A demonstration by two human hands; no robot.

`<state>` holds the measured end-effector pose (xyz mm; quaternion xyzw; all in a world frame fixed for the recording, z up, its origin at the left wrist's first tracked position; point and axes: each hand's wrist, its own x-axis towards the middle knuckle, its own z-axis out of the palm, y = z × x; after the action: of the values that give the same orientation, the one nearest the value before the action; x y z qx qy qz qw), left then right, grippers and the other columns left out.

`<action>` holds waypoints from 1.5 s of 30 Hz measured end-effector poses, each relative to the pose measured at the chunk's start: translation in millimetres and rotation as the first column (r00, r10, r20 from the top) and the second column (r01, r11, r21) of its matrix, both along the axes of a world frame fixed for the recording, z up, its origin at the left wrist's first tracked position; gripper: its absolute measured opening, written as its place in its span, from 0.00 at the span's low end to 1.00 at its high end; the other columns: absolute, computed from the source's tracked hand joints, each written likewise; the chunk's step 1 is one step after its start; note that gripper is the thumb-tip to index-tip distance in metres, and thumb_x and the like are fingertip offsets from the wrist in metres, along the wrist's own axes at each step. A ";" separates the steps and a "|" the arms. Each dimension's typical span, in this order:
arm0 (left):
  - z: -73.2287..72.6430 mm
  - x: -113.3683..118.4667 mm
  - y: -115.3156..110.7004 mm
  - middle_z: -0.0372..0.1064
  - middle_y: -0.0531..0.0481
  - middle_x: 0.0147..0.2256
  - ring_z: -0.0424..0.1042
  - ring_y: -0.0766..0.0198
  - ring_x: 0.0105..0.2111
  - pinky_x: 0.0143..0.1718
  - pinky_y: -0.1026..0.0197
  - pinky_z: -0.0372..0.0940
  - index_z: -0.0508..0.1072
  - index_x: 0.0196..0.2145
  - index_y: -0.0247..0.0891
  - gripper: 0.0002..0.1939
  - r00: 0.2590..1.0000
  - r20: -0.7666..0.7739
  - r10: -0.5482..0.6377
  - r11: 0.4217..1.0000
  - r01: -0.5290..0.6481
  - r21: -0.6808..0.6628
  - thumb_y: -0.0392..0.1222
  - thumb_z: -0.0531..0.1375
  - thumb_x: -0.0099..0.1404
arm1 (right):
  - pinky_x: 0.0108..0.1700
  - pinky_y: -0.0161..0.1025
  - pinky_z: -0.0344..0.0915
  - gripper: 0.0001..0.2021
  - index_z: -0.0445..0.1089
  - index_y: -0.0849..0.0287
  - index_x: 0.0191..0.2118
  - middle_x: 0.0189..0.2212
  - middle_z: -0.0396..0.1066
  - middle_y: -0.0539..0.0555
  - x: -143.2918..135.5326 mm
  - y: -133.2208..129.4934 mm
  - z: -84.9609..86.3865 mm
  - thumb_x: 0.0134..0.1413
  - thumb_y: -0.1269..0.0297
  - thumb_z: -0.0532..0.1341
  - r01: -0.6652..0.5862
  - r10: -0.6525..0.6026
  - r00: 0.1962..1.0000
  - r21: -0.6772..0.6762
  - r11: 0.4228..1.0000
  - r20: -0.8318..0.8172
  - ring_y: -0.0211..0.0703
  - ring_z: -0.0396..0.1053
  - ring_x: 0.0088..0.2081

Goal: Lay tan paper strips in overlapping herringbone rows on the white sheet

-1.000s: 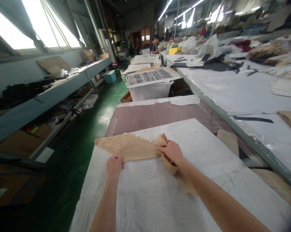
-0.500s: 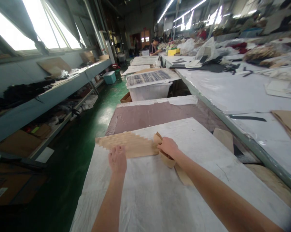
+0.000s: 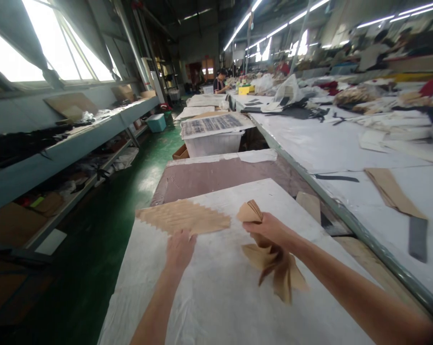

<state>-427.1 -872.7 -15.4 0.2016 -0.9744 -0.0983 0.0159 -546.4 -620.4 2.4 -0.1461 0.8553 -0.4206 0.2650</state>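
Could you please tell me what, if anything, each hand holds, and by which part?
The right hand grips bunched tan strips near their upper end; the left hand rests on fanned strips, gripping nothing.

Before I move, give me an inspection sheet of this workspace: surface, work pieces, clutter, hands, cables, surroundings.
Surface: white sheet over a brownish top, lightly wrinkled.
Work pieces: tan stack fanned with stepped edges; tan bunch, bent and splayed below the grip.
Clutter: folded tan pieces and grey strip on the right-hand bench.
Hands: left hand at the tan stack's near edge; right hand grips the tan bunch.
Cables: nothing seen.
Surroundings: covered white bin beyond the brownish top, green floor to the left, another person farther off.
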 end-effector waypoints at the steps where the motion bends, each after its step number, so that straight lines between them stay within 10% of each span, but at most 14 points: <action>1: 6.0 1.8 13.0 0.73 0.41 0.41 0.71 0.58 0.43 0.45 0.58 0.63 0.71 0.44 0.34 0.15 1.000 -0.023 -0.017 0.993 0.020 0.115 0.45 0.53 0.66 | 0.31 0.31 0.63 0.15 0.71 0.63 0.34 0.30 0.75 0.55 11.9 5.9 4.8 0.53 0.54 0.58 -0.010 0.013 0.999 -0.074 0.997 0.041 0.39 0.70 0.30; 3: 19.1 6.4 43.9 0.73 0.45 0.41 0.72 0.63 0.41 0.40 0.64 0.65 0.69 0.44 0.36 0.17 0.994 -0.106 -0.031 0.859 0.081 0.505 0.51 0.53 0.65 | 0.32 0.31 0.63 0.14 0.71 0.63 0.33 0.28 0.74 0.54 34.8 13.7 12.1 0.51 0.55 0.60 0.015 0.038 0.981 -0.274 0.962 0.190 0.38 0.70 0.29; 5: 31.6 11.3 75.2 0.72 0.45 0.40 0.71 0.62 0.40 0.39 0.64 0.65 0.68 0.43 0.36 0.19 0.983 -0.181 0.023 0.521 0.143 0.842 0.53 0.58 0.61 | 0.32 0.32 0.63 0.12 0.72 0.63 0.31 0.26 0.73 0.53 53.2 16.6 15.1 0.47 0.57 0.64 0.113 0.048 0.937 -0.430 0.896 0.346 0.38 0.69 0.28; 7: 40.5 15.1 99.4 0.71 0.46 0.39 0.71 0.63 0.37 0.39 0.63 0.65 0.67 0.42 0.35 0.21 0.980 -0.195 0.040 0.263 0.178 0.948 0.51 0.63 0.56 | 0.32 0.32 0.64 0.11 0.73 0.64 0.30 0.25 0.73 0.52 65.3 16.4 13.6 0.43 0.60 0.67 0.208 0.026 0.906 -0.498 0.842 0.422 0.38 0.68 0.27; 9: 43.9 17.1 112.9 0.71 0.45 0.39 0.71 0.63 0.36 0.38 0.62 0.65 0.67 0.42 0.35 0.22 0.981 -0.192 0.030 0.162 0.185 0.969 0.49 0.65 0.54 | 0.34 0.33 0.64 0.12 0.75 0.64 0.33 0.26 0.74 0.51 71.4 15.1 8.8 0.39 0.63 0.69 0.252 0.000 0.903 -0.530 0.810 0.430 0.40 0.69 0.29; 23: 29.1 10.1 101.0 0.63 0.57 0.20 0.57 0.73 0.20 0.22 0.69 0.52 0.70 0.26 0.34 0.14 0.966 -0.161 0.200 0.461 0.052 0.886 0.49 0.63 0.57 | 0.26 0.30 0.60 0.14 0.73 0.63 0.33 0.23 0.70 0.49 75.6 9.6 4.0 0.36 0.64 0.68 0.205 -0.017 0.889 -0.365 0.908 0.457 0.36 0.64 0.25; 32: -2.4 19.4 24.2 0.65 0.54 0.20 0.63 0.72 0.18 0.18 0.70 0.53 0.68 0.26 0.34 0.18 0.865 -0.032 0.501 0.384 -0.189 0.904 0.54 0.62 0.53 | 0.24 0.33 0.63 0.13 0.73 0.63 0.31 0.24 0.74 0.54 36.6 30.6 -22.4 0.36 0.62 0.67 0.158 0.032 0.816 -0.276 0.948 0.577 0.40 0.68 0.23; 45: -22.1 -1.8 -31.9 0.69 0.53 0.17 0.69 0.65 0.16 0.25 0.63 0.58 0.68 0.25 0.38 0.13 0.842 -0.043 0.537 0.714 -0.427 0.555 0.48 0.52 0.60 | 0.24 0.33 0.59 0.09 0.73 0.61 0.29 0.23 0.72 0.52 -37.8 -47.1 -43.6 0.38 0.63 0.64 -0.035 0.035 0.999 0.009 0.999 0.024 0.42 0.68 0.26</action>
<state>-428.9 -904.6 -37.5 0.4353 -0.8153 -0.3725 0.0838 -584.2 -667.5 -41.1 -0.1548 0.8514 -0.4134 0.2832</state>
